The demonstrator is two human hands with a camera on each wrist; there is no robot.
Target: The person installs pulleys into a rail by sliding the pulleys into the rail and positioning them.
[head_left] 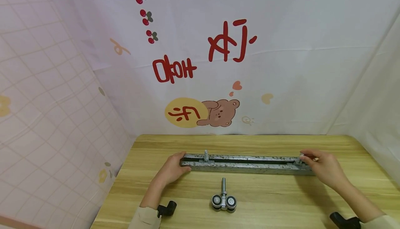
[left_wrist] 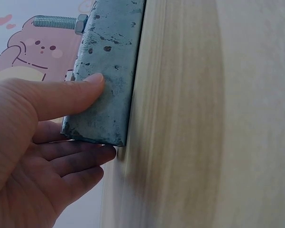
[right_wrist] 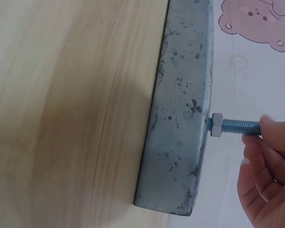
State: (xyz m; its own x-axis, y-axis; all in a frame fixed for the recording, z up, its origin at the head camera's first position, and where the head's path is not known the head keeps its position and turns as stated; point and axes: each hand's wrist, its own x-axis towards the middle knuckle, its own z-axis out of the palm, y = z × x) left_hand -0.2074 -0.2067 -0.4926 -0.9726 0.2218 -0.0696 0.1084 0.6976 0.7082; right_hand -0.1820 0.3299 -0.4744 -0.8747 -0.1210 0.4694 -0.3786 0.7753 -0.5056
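A slotted steel track lies across the wooden table, its slot facing up. At its left end my left hand holds it, thumb on the near side and the other fingers at the end and behind. One threaded bolt with a nut stands up from the slot near that hand. Near the right end, my right hand pinches the tip of a second bolt between thumb and fingers. Its nut sits just above the slot. Whatever carries these bolts inside the track is mostly hidden.
A loose roller trolley with black-rimmed wheels and a threaded bolt lies on the table in front of the track. Behind the table hangs a printed white cloth, and another cloth covers the left side.
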